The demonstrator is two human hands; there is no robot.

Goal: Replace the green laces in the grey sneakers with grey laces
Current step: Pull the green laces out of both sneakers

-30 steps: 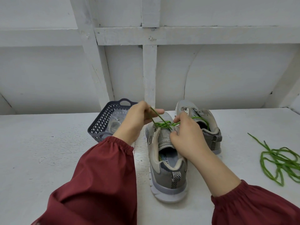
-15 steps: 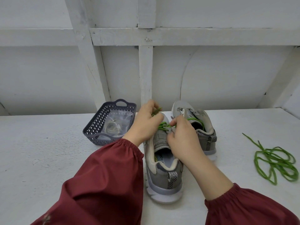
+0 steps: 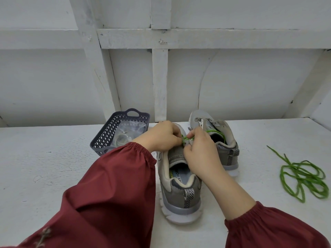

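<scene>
Green is what we are clearing out: our left hand (image 3: 161, 138) and right hand (image 3: 200, 154) meet over the eyelets of the near sneaker (image 3: 179, 192), which stands on the white table (image 3: 53, 167) with its heel toward us. Both hands are curled tight on the green lace (image 3: 186, 139), which shows as a short bunch between them. Each hand pinches that lace close to the upper, fingers drawn in narrow; which eyelet it runs through is hidden under our knuckles. The far sneaker (image 3: 220, 145) stands just beside it, and a green strand arcs over its opening. We cannot tell whether that strand is threaded there or is only a free end trailing across. A loose green lace (image 3: 304, 178) lies in a tangle well apart on the right of the table, so we judge one shoe already stripped and this to be the unlacing of the second, near its last crossings. The next move, we think, calls for drawing the strand up and out of each eyelet left while the other hand steadies the upper, then laying it by the tangle. The grey laces are not plainly in view; the clear packet (image 3: 127, 133) in the dark basket (image 3: 105, 140) at our left may hold them, and threading would start from there.
</scene>
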